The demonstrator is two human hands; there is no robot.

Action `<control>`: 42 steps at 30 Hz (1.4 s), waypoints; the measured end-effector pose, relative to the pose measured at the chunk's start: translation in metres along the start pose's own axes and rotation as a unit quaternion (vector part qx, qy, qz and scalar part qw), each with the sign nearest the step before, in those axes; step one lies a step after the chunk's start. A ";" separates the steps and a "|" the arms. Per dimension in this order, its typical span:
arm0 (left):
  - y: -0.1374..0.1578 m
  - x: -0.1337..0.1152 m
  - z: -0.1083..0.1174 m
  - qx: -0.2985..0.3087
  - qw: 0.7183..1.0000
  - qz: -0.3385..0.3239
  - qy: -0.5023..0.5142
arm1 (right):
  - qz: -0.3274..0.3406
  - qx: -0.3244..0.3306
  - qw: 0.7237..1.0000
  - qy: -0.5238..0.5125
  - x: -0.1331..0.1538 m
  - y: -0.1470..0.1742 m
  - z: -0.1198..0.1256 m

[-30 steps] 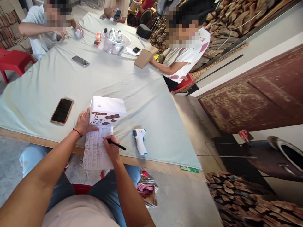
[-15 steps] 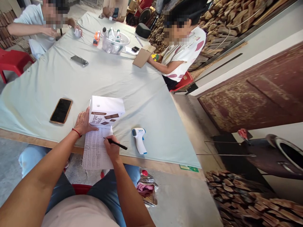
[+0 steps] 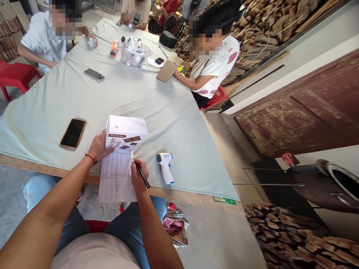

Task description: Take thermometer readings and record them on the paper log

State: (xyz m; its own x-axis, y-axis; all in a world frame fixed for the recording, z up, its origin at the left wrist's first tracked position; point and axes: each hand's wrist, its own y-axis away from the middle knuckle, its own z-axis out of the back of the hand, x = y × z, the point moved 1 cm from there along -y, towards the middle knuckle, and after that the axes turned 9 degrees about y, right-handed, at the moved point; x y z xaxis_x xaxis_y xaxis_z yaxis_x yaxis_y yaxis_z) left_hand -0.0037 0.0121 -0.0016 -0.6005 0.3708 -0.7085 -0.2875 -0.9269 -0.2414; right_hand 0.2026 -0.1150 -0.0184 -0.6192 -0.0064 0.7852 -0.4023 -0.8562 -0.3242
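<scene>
The white box (image 3: 126,132) stands right beyond the sheet of paper (image 3: 115,177) and blocks the way straight ahead over the table (image 3: 157,104). To the right, the thermometer (image 3: 165,167) lies just beside the paper, with a narrow gap between them. To the left, the phone (image 3: 73,133) lies apart from the box, leaving bare cloth between. Beyond the box the cloth runs open up to the basin (image 3: 136,51).

white box (image 3: 126,130) | side txt: "Super Meal" | sheet txt illegible
</scene>
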 end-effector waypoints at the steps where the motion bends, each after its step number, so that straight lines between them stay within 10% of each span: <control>1: 0.000 0.002 0.001 -0.001 1.000 -0.004 0.011 | 0.015 0.001 0.999 0.030 -0.005 -0.004 0.004; 11: 0.003 0.009 0.007 -0.088 0.983 0.059 0.149 | 0.047 0.036 0.959 0.276 -0.043 -0.042 0.031; 17: 0.003 0.006 0.012 -0.100 0.983 0.071 0.135 | -0.141 -0.011 0.916 0.376 -0.065 -0.046 0.080; 24: 0.000 0.007 0.015 -0.099 0.984 0.064 0.133 | -0.192 0.043 0.980 -0.002 -0.032 -0.051 0.058; 29: -0.001 0.004 0.018 -0.096 0.984 0.059 0.138 | -0.187 0.170 0.918 -0.306 0.043 -0.039 0.001; 42: -0.002 0.000 0.021 -0.089 0.986 0.053 0.127 | -0.122 0.179 0.924 -0.313 0.063 -0.037 -0.031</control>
State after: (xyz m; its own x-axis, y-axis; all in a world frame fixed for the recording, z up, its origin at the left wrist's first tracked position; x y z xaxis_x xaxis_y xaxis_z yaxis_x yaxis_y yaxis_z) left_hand -0.0188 0.0156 0.0130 -0.4063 0.2662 -0.8741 -0.0852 -0.9635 -0.2538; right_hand 0.1577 -0.0672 0.0264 0.0186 0.0085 0.9998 -0.1593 -0.9872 0.0114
